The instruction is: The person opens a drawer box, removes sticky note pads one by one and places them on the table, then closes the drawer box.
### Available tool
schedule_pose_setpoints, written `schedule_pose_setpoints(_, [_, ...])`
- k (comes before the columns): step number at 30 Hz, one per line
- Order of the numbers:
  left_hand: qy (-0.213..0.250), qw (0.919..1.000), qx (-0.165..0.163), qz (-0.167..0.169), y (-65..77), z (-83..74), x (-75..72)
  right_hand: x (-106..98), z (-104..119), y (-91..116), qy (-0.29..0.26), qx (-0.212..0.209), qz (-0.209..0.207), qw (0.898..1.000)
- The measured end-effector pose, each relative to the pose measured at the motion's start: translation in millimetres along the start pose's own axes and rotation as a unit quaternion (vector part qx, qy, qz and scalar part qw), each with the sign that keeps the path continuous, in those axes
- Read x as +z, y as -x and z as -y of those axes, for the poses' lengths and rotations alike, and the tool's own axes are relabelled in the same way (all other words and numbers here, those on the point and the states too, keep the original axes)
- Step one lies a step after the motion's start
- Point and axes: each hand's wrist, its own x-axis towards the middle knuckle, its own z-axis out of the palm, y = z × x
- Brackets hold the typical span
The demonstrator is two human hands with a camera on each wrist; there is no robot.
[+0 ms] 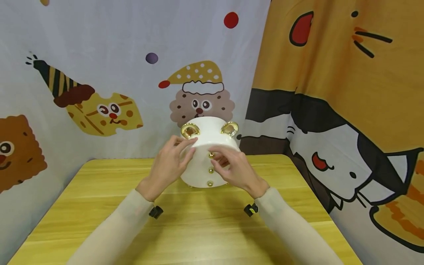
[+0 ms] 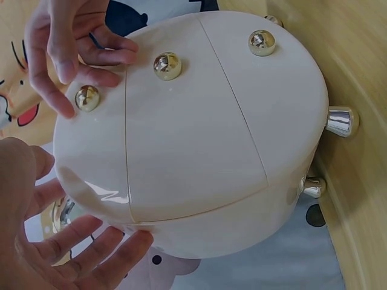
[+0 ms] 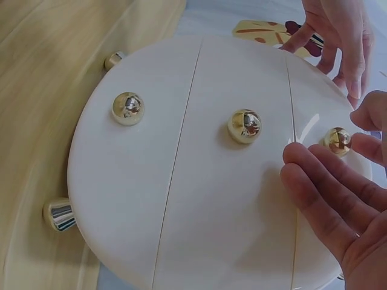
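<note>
Near the far edge of the yellow wood-grain table (image 1: 202,235) stands a glossy white rounded cabinet (image 1: 195,167), probably stiff and slippery, likely best gripped by its top gold ball knob (image 3: 337,141), my left hand (image 1: 166,161) spread, my right hand (image 1: 237,167) loosely parted around that knob.

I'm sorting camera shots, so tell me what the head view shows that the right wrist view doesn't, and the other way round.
Only the head view shows the sleeves and the red dot on the backdrop. Only the right wrist view clearly shows the seams on the box. Both show the box, its gold knobs, the left hand, the right hand and the table.
</note>
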Motion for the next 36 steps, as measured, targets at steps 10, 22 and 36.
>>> schedule_pose_setpoints(10, [0.013,0.9999,-0.011,0.0,-3.5,-0.8,-2.2,5.7,0.1,-6.5,-0.02,0.012,0.007,1.0])
schedule_pose_setpoints(22, [0.02,0.9994,-0.026,0.01,-5.8,0.1,-4.0,7.9,4.1,-11.2,0.036,0.005,-0.013,0.999])
schedule_pose_setpoints(36, [0.023,0.9995,-0.018,0.006,-3.0,2.3,-4.5,7.0,6.2,-12.8,0.039,0.015,-0.008,0.999])
